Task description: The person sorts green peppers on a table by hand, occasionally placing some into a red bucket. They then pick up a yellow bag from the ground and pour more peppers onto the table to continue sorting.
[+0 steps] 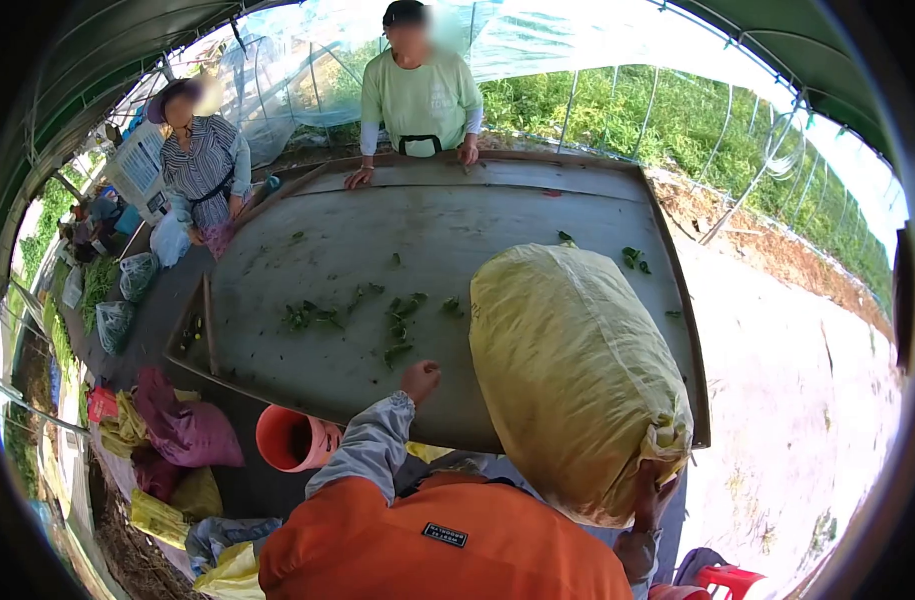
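Observation:
A big, full yellow woven sack [573, 370] lies on the right part of the grey table [278, 370], its gathered mouth toward me. My right hand [653, 492] is closed around that mouth at the lower right, partly in shadow. Over the near edge of the table, left of the sack, my left hand [421, 381] is curled with its fingers together, and nothing shows in it. Loose green leaves [403, 318] are scattered on the tabletop between the sack and the left side.
One person [418, 100] stands at the far edge, hands on the table; another person [206, 165] is at the left, near plastic bags [171, 240]. A pink bucket [296, 438] and filled sacks [193, 430] stand at the lower left. A red stool [730, 580] is at the lower right.

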### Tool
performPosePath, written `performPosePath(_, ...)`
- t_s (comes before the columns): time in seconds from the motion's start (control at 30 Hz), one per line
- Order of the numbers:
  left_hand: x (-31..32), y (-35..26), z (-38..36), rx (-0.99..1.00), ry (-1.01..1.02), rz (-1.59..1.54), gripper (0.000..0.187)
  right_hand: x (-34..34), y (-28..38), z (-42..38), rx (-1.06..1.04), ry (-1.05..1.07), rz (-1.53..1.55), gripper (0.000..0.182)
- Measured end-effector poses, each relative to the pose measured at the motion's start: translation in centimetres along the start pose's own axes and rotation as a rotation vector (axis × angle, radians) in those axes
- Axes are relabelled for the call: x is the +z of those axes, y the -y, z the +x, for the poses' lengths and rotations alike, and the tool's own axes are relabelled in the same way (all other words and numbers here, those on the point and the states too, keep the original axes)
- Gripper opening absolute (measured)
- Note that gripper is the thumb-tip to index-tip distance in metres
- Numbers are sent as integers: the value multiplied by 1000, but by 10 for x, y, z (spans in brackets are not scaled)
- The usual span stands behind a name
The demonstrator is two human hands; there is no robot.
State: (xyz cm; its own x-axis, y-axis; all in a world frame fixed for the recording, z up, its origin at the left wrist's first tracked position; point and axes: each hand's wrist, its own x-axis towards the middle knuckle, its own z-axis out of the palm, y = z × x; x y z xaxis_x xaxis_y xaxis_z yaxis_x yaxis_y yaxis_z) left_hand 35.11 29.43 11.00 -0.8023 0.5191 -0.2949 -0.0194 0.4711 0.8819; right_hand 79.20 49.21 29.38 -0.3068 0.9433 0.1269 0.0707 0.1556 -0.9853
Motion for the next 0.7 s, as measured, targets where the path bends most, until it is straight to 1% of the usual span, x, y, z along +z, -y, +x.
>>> performPosePath(0.1,6,7,9,-40,93,-23,41,7,17,-3,22,-24,-15,61)
performPosePath(0.2,10,6,9,-79,121,-34,42,10,25,-4,43,-38,-10,62)
performPosePath(0.3,11,1,9,-89,130,-32,40,3,10,-2,-27,-37,-152,50)
performPosePath(0.37,11,-2,14,-102,139,-81,39,4,11,-1,-24,-24,-137,49)
performPosePath(0.5,7,-28,24,-121,117,-185,38,15,25,-1,-86,-64,-154,47)
performPosePath(0.6,4,-56,38,-65,84,-219,39,3,15,0,-87,-47,-230,48)
performPosePath(0.7,4,-94,57,32,20,-152,41,-3,19,0,-56,-26,-243,52)
